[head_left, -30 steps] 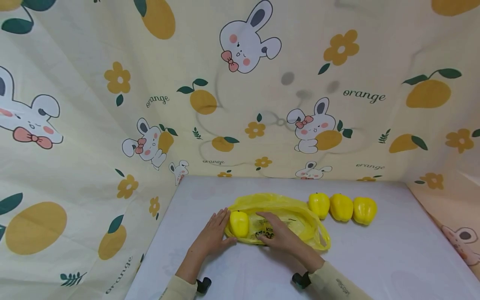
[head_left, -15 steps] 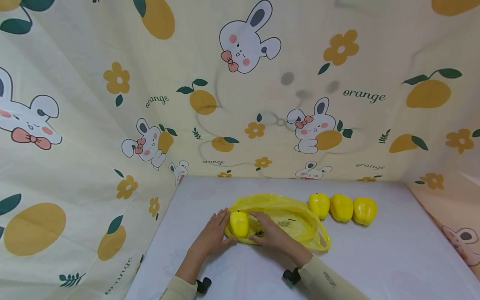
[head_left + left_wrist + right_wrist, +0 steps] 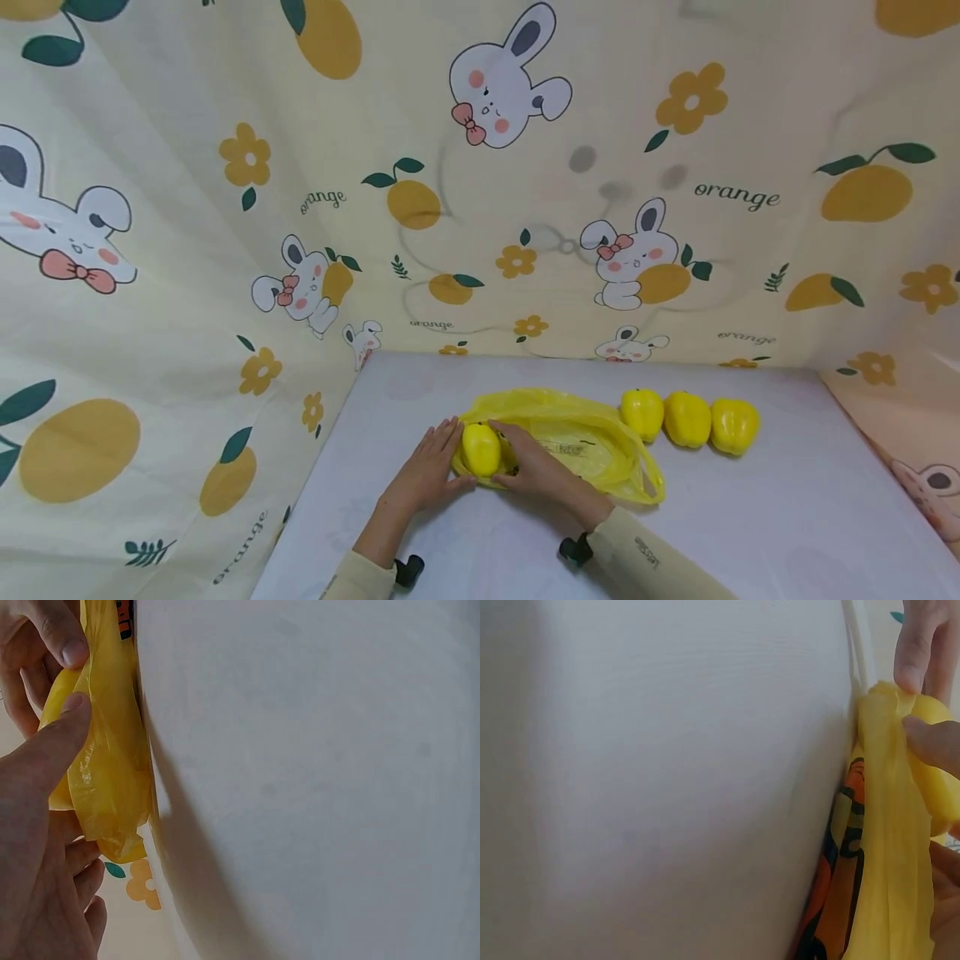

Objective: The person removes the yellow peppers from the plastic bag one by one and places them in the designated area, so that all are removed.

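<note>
A yellow bell pepper [image 3: 481, 450] stands in the mouth of a yellow plastic bag [image 3: 577, 446] that lies flattened on the table, at the bag's left end. My left hand [image 3: 426, 467] rests against that end with its fingers straight. Its thumb lies on the bag's near edge, over the film in the left wrist view. Around the pepper's right side my right hand [image 3: 536, 471] curls, fingers toward the far side and thumb toward the near side. In the right wrist view the bag film [image 3: 892, 847] covers part of the pepper [image 3: 934, 772].
Three more yellow peppers stand in a row at the back right: one pepper [image 3: 642, 414] by the bag's edge, a middle pepper [image 3: 687, 419] and a right pepper [image 3: 735, 426]. A patterned cloth [image 3: 420, 92] rises behind the white table [image 3: 795, 500].
My right hand has moved left over the bag until it reaches the pepper, which leans slightly. The left hand stays in place. The head view has shifted a little.
</note>
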`<action>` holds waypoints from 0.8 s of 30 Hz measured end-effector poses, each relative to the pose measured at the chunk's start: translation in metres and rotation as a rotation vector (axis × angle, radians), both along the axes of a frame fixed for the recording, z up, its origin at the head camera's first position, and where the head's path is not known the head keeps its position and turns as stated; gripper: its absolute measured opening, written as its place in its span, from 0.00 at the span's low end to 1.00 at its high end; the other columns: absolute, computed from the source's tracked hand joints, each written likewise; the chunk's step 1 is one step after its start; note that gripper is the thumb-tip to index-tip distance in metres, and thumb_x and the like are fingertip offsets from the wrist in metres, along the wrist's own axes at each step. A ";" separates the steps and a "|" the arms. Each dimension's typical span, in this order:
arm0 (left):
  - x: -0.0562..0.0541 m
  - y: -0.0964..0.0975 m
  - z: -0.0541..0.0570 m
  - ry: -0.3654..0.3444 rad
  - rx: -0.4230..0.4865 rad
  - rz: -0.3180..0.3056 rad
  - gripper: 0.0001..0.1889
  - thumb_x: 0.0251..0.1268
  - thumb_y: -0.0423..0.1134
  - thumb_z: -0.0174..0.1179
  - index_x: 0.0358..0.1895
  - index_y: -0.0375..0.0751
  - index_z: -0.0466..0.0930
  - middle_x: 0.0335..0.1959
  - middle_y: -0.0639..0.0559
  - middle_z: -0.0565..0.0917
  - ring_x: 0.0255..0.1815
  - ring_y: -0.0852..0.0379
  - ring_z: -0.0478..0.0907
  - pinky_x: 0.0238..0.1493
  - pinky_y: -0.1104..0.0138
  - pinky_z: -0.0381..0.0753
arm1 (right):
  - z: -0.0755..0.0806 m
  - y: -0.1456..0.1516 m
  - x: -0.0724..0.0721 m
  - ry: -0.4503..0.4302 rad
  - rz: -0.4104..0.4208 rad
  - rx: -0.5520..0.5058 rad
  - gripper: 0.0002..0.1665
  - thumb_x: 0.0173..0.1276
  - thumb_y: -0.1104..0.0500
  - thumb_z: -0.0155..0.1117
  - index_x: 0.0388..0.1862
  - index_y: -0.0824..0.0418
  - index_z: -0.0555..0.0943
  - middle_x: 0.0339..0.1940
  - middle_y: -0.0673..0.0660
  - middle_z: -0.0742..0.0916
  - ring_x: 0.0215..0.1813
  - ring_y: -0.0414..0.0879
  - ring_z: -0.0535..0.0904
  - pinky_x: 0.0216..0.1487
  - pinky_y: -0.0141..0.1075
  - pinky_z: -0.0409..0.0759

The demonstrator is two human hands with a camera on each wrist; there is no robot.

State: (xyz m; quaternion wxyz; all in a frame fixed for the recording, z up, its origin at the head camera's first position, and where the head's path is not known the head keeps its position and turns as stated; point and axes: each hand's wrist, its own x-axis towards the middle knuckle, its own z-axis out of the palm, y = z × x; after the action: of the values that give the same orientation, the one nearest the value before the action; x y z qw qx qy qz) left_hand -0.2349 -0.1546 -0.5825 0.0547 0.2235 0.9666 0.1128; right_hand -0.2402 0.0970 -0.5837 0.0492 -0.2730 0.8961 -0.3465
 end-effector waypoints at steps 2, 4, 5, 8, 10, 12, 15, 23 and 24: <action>0.000 0.001 0.001 0.000 0.002 -0.004 0.52 0.73 0.67 0.63 0.88 0.40 0.52 0.90 0.46 0.52 0.90 0.48 0.48 0.89 0.50 0.47 | 0.000 -0.001 0.000 0.002 0.000 0.002 0.53 0.69 0.54 0.81 0.85 0.64 0.62 0.80 0.64 0.73 0.78 0.59 0.72 0.79 0.58 0.72; 0.001 0.001 0.002 -0.001 0.004 -0.004 0.52 0.73 0.66 0.64 0.88 0.40 0.53 0.90 0.46 0.52 0.90 0.48 0.49 0.89 0.50 0.47 | 0.000 -0.003 0.000 0.002 0.000 0.001 0.53 0.69 0.54 0.81 0.85 0.64 0.62 0.80 0.64 0.73 0.78 0.59 0.72 0.79 0.58 0.73; 0.001 0.001 0.002 0.000 0.003 -0.003 0.52 0.73 0.66 0.64 0.88 0.39 0.53 0.90 0.46 0.52 0.90 0.48 0.49 0.89 0.50 0.48 | 0.001 -0.003 0.000 -0.001 -0.002 0.004 0.53 0.69 0.53 0.81 0.85 0.63 0.62 0.80 0.64 0.73 0.78 0.59 0.72 0.79 0.58 0.72; 0.002 0.001 0.002 -0.002 0.002 0.002 0.52 0.73 0.66 0.64 0.88 0.40 0.52 0.90 0.46 0.52 0.90 0.48 0.49 0.89 0.50 0.48 | 0.002 -0.005 0.000 0.000 -0.011 0.013 0.53 0.69 0.52 0.81 0.85 0.62 0.62 0.80 0.63 0.73 0.78 0.59 0.72 0.79 0.58 0.72; 0.001 0.001 0.002 -0.002 0.003 0.005 0.52 0.73 0.66 0.64 0.88 0.40 0.52 0.90 0.47 0.52 0.90 0.48 0.48 0.89 0.50 0.48 | 0.003 -0.006 0.000 0.000 -0.016 0.021 0.53 0.69 0.51 0.81 0.85 0.61 0.62 0.81 0.62 0.73 0.78 0.58 0.72 0.79 0.58 0.72; 0.001 0.001 0.001 -0.002 0.002 0.007 0.53 0.73 0.67 0.64 0.88 0.40 0.52 0.90 0.47 0.52 0.90 0.48 0.48 0.89 0.50 0.47 | 0.002 -0.006 0.000 -0.001 -0.017 0.022 0.53 0.69 0.51 0.81 0.85 0.61 0.62 0.81 0.62 0.73 0.78 0.58 0.72 0.79 0.58 0.73; 0.001 0.001 0.002 0.000 0.002 0.008 0.53 0.73 0.67 0.64 0.88 0.40 0.52 0.90 0.47 0.52 0.90 0.48 0.48 0.89 0.50 0.47 | 0.002 -0.005 0.000 0.006 -0.011 0.013 0.53 0.69 0.52 0.80 0.85 0.62 0.62 0.81 0.63 0.73 0.78 0.59 0.72 0.79 0.57 0.73; 0.003 0.002 0.004 0.009 0.001 0.004 0.52 0.73 0.65 0.65 0.87 0.39 0.54 0.89 0.45 0.54 0.89 0.47 0.50 0.89 0.50 0.49 | 0.006 -0.002 0.001 0.033 -0.004 -0.015 0.53 0.69 0.54 0.81 0.84 0.65 0.63 0.79 0.65 0.74 0.76 0.59 0.73 0.77 0.57 0.75; 0.003 0.002 0.004 0.010 -0.001 0.002 0.52 0.73 0.65 0.65 0.87 0.38 0.53 0.89 0.45 0.54 0.89 0.46 0.50 0.89 0.50 0.49 | 0.006 -0.002 0.001 0.034 -0.004 -0.021 0.53 0.69 0.54 0.81 0.84 0.65 0.63 0.79 0.65 0.74 0.76 0.60 0.74 0.77 0.57 0.76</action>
State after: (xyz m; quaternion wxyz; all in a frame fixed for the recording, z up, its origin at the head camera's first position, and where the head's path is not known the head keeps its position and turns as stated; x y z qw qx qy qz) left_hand -0.2318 -0.1529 -0.5784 0.0497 0.2230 0.9672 0.1112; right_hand -0.2387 0.0953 -0.5774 0.0306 -0.2775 0.8937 -0.3511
